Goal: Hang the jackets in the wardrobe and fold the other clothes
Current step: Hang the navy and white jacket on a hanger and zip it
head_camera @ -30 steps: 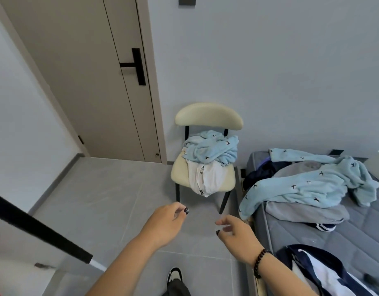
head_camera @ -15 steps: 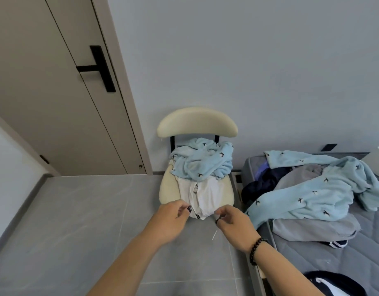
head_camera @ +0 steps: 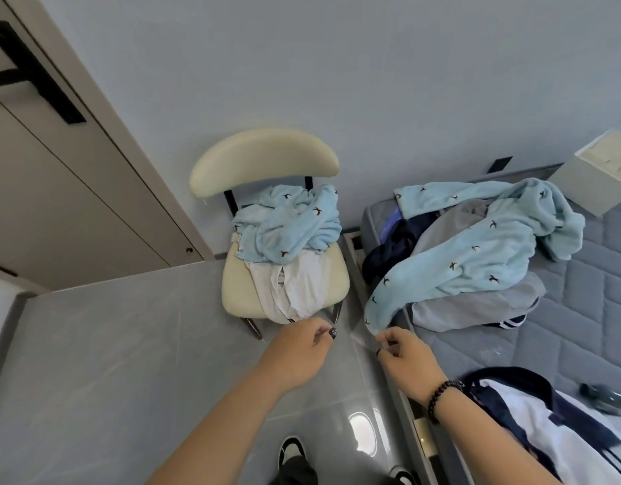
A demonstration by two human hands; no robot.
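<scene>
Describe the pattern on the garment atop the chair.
Light blue garment with small dark bird shapes; head view.

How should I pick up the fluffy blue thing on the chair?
Probably best to grab the blue fleece garment at its bunched top folds, coming from above and the front. It lies heaped over the white garment, and the chair backrest blocks the rear.

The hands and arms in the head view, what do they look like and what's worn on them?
Both forearms are bare, no sleeves. The right hand has a dark beaded bracelet at the wrist. The left hand wears nothing; its nails are painted dark.
</scene>
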